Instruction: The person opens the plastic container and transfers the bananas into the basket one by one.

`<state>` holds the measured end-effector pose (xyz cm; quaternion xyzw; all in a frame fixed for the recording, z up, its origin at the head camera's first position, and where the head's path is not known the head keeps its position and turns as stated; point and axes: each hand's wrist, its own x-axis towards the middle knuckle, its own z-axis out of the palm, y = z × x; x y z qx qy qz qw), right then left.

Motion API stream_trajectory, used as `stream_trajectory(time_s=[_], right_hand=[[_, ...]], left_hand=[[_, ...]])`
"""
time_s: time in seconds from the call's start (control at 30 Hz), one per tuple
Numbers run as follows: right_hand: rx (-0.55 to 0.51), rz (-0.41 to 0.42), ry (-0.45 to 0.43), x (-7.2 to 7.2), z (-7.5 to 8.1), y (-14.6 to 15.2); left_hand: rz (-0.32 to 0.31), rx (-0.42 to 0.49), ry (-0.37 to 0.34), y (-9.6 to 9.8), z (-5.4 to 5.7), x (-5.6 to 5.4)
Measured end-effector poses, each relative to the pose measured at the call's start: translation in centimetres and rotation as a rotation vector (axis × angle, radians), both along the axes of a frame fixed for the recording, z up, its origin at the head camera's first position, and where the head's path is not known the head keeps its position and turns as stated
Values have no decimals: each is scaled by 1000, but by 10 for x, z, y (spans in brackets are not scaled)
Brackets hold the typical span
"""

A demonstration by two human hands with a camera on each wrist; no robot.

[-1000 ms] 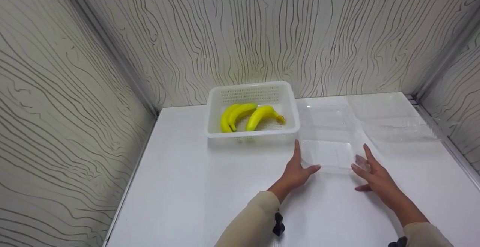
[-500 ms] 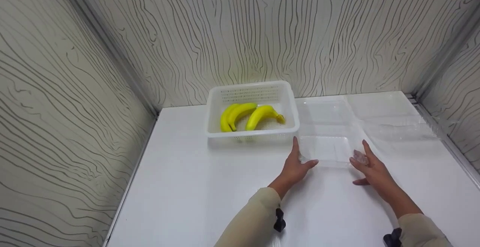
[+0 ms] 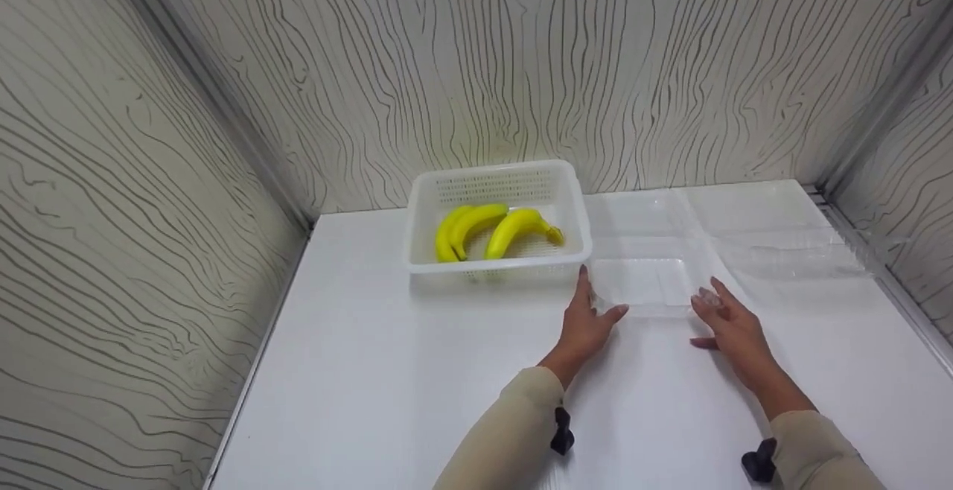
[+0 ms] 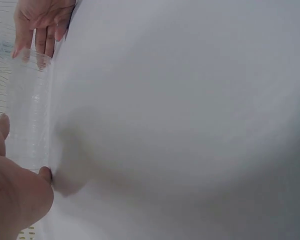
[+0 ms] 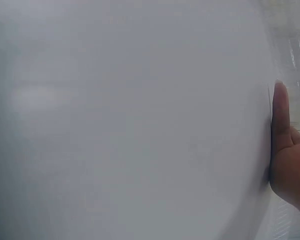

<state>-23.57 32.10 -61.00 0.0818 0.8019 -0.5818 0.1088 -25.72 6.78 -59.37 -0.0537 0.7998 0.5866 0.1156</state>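
Observation:
A clear plastic clamshell container [image 3: 644, 281] lies opened out on the white table, its lid [image 3: 633, 214] folded back toward the wall. My left hand [image 3: 584, 330] holds its near left corner, thumb along the front and index finger up the side. At the near right corner, my right hand [image 3: 733, 330] grips the plastic between thumb and fingers. The left wrist view shows the container's front wall [image 4: 30, 110] spanning both hands. In the right wrist view, a finger of the right hand [image 5: 290, 160] lies straight along the plastic.
Left of the container, a white perforated basket [image 3: 499, 265] holds several yellow bananas [image 3: 517, 231]. More clear plastic containers [image 3: 789, 244] lie at the back right. A wood-patterned wall [image 3: 506, 65] closes off the table's far edge.
Both hands have slid the container a short way toward the back wall and slightly left. The basket and bananas have stayed put.

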Motion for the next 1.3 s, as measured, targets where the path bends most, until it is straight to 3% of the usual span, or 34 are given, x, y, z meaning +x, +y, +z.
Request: stream_trajectory(time_s=[0.23,0.53,1.07,1.3], right_hand=[[15,-25,12,-11,0,-1],[16,-49,4,-22,-3,-2],[80,-45,-5,-14,1,2],[43,-73,-4,-18,-2,-2]], left_hand=[[-2,-27,-20,4,3,-8],[-28,-14,17,-3,1,-15],[-62,0,30,-7,-1,-16],[-80,1,44,-10,-4,-17]])
